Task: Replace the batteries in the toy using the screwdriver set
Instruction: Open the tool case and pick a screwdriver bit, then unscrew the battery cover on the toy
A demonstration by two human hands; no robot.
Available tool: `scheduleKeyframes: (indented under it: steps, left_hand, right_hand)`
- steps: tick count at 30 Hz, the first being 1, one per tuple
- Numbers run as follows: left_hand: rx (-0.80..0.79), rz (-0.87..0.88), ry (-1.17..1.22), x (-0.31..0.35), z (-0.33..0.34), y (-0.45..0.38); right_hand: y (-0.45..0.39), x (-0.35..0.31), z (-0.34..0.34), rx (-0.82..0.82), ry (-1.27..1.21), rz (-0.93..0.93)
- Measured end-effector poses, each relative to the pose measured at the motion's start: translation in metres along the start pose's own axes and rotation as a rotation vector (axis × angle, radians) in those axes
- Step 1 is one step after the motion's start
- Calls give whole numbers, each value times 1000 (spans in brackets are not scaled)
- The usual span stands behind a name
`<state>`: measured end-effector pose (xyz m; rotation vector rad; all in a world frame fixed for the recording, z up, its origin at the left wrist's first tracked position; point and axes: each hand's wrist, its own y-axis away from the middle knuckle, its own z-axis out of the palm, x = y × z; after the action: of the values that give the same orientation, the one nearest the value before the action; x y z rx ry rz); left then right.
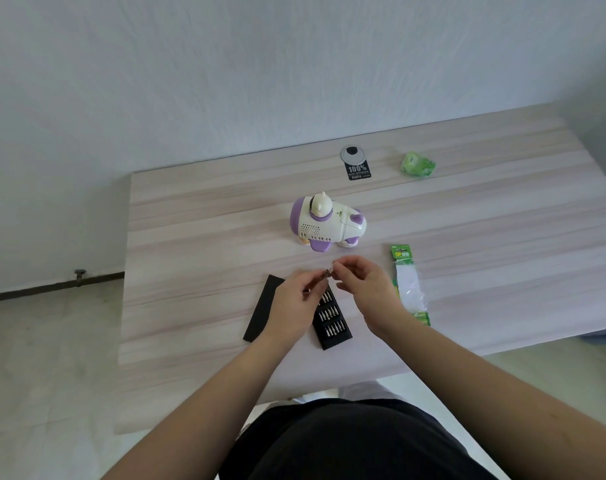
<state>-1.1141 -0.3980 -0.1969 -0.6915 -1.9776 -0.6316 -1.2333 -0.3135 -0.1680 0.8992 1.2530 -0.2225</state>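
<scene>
Right, your wooden table (197,216) carries everything, with the white and purple toy (327,221) standing upright near its middle, the green battery pack (410,285) lying to the right of your hands, and the open black screwdriver set (331,318) with its flat lid (261,308) just beside it on the left, both partly under your wrists. Now your left hand (294,299) curls around a slim screwdriver handle (320,280) above the bit tray while your right hand (362,280) pinches something tiny at its tip, too small to tell what.
</scene>
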Motion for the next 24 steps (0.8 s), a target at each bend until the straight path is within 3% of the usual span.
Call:
scheduleKeyframes:
  steps: [8, 13, 24]
  left_hand:
    - [45, 190, 7, 23, -16, 3]
    - [41, 222, 13, 29, -18, 9]
    - [50, 263, -48, 35, -30, 15]
  right_hand:
    - [23, -32, 2, 13, -62, -86]
    - [32, -36, 3, 30, -7, -126]
    - [40, -46, 3, 55, 276, -182]
